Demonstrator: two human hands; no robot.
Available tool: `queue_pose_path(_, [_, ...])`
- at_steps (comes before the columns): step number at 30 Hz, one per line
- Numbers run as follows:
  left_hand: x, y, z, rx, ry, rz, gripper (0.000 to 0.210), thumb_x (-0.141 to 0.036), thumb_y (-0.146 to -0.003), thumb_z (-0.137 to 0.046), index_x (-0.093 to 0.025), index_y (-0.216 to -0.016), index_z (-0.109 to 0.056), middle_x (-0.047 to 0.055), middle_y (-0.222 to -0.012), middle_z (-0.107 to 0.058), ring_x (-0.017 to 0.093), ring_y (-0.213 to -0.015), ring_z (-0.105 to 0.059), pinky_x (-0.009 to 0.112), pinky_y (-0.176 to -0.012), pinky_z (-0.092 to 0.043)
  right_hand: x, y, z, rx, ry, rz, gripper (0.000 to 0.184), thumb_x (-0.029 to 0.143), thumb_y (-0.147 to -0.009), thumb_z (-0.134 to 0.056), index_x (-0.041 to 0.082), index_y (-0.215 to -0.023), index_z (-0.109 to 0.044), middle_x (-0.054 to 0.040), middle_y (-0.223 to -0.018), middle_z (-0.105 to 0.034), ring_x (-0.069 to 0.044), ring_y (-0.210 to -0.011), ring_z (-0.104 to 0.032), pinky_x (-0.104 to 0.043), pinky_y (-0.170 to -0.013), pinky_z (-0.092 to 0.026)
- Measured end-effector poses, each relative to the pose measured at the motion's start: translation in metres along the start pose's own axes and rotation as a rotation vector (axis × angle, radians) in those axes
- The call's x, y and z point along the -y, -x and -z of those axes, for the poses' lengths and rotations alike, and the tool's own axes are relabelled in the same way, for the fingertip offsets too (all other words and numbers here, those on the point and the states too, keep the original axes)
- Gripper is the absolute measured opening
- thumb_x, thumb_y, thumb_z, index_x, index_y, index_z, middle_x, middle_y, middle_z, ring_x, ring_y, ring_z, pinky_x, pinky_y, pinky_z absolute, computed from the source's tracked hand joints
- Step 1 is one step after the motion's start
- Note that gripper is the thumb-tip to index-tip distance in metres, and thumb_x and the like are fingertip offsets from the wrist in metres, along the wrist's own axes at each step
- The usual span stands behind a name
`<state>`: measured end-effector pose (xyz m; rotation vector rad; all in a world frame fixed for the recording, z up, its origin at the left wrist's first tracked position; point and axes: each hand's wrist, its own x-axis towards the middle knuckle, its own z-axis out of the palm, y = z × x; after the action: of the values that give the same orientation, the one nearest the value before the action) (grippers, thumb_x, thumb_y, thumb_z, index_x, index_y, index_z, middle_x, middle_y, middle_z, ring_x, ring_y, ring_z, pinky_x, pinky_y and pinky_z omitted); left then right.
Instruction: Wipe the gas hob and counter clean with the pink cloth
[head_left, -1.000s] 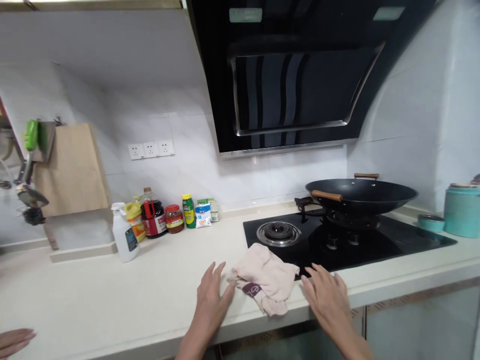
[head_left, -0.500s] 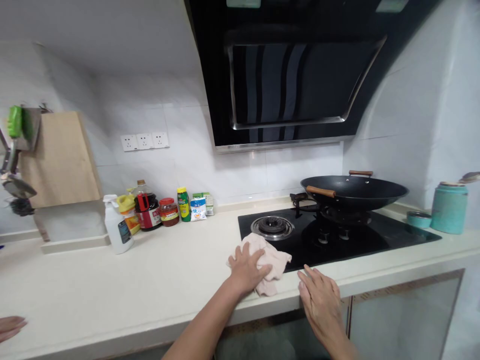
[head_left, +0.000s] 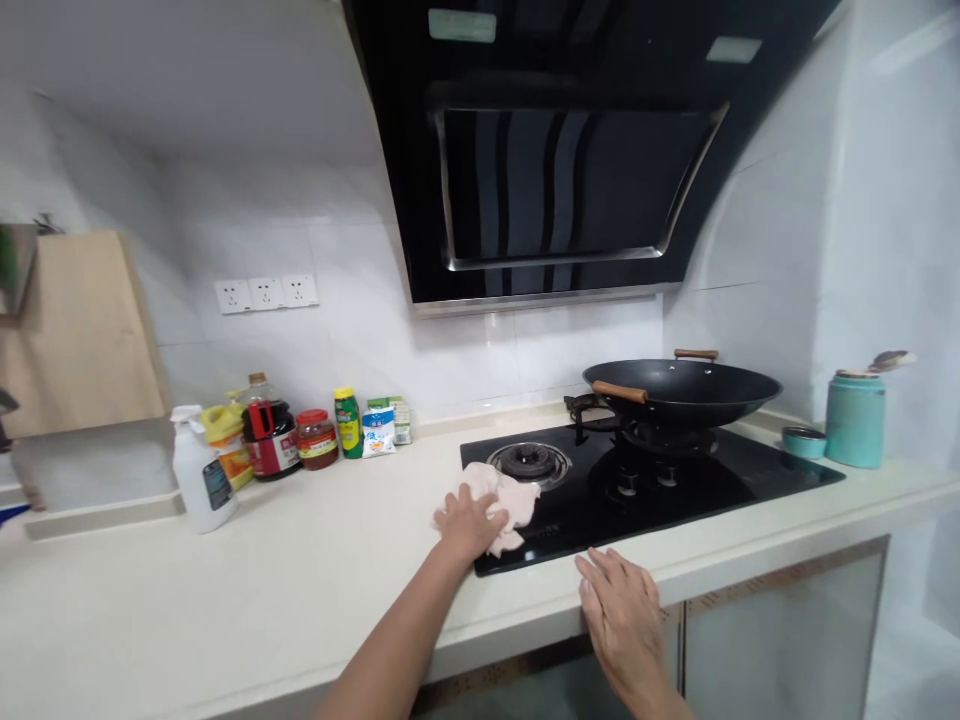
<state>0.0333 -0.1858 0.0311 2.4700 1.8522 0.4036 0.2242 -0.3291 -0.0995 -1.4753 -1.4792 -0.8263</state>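
Observation:
My left hand (head_left: 469, 522) is pressed down on a pale pink cloth (head_left: 519, 499), its fingers bent over the fabric. The cloth lies bunched across the left edge of the black glass hob (head_left: 559, 535), just in front of the left burner (head_left: 529, 463). My right hand (head_left: 619, 608) rests at the front edge of the white counter (head_left: 300, 570), fingers stretched out and holding nothing. The cloth under the left palm is hidden.
A black wok (head_left: 682, 390) with wooden handles sits on the right burner. Beyond it stand a teal jar (head_left: 855, 420) and a small teal bowl (head_left: 804, 443). A spray bottle (head_left: 201, 470) and several condiments line the back left. The range hood (head_left: 555, 190) hangs above.
My left hand has slid the cloth back from the counter's front, uncovering the hob's front left corner. The view has turned slightly right. Another hand at the far left has left view.

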Motion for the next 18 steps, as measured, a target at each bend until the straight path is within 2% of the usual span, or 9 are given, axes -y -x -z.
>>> queue_pose_path(4, [0.0, 0.057, 0.0, -0.028, 0.0, -0.107, 0.045, -0.059, -0.088, -0.052, -0.044, -0.128, -0.066, 0.007, -0.139, -0.048, 0.036, -0.125, -0.044, 0.054, -0.102, -0.038, -0.001, 0.001, -0.002, -0.005, -0.022, -0.006, 0.028, 0.025, -0.1, -0.045, 0.024, -0.118, -0.067, -0.0067, -0.12, -0.068, -0.03, -0.118, -0.056, -0.048, -0.1, -0.037])
queue_pose_path(8, [0.012, 0.122, -0.011, -0.17, 0.039, -0.294, 0.04, -0.054, -0.085, -0.063, -0.043, -0.123, -0.069, 0.008, -0.137, -0.051, 0.036, -0.122, -0.043, 0.053, -0.101, -0.037, -0.002, 0.002, -0.001, 0.02, -0.036, -0.024, 0.027, 0.027, -0.101, -0.044, 0.023, -0.108, -0.07, -0.0074, -0.12, -0.068, -0.029, -0.118, -0.056, -0.048, -0.101, -0.038])
queue_pose_path(10, [0.019, 0.141, -0.017, -0.2, 0.065, -0.358, 0.042, -0.056, -0.082, -0.068, -0.044, -0.121, -0.07, 0.007, -0.136, -0.051, 0.036, -0.122, -0.043, 0.053, -0.102, -0.035, -0.002, 0.001, 0.001, 0.042, -0.032, -0.026, 0.028, 0.029, -0.101, -0.044, 0.022, -0.105, -0.071, -0.0077, -0.121, -0.068, -0.03, -0.118, -0.055, -0.048, -0.102, -0.037])
queue_pose_path(13, [0.027, 0.148, -0.019, -0.186, 0.097, -0.402, 0.044, -0.057, -0.08, -0.072, -0.045, -0.122, -0.069, 0.007, -0.136, -0.052, 0.036, -0.122, -0.043, 0.053, -0.101, -0.036, -0.003, 0.001, 0.004, 0.071, -0.015, -0.023, 0.03, 0.029, -0.102, -0.044, 0.022, -0.111, -0.071, -0.0075, -0.122, -0.068, -0.03, -0.12, -0.055, -0.048, -0.103, -0.036])
queue_pose_path(18, [0.02, 0.121, -0.004, -0.078, 0.136, -0.31, 0.035, -0.053, -0.085, -0.067, -0.046, -0.119, -0.07, 0.004, -0.137, -0.051, 0.034, -0.128, -0.041, 0.053, -0.104, -0.035, -0.004, 0.002, 0.006, 0.087, -0.002, -0.011, 0.031, 0.03, -0.102, -0.043, 0.023, -0.114, -0.071, -0.0073, -0.123, -0.069, -0.029, -0.12, -0.056, -0.047, -0.103, -0.037])
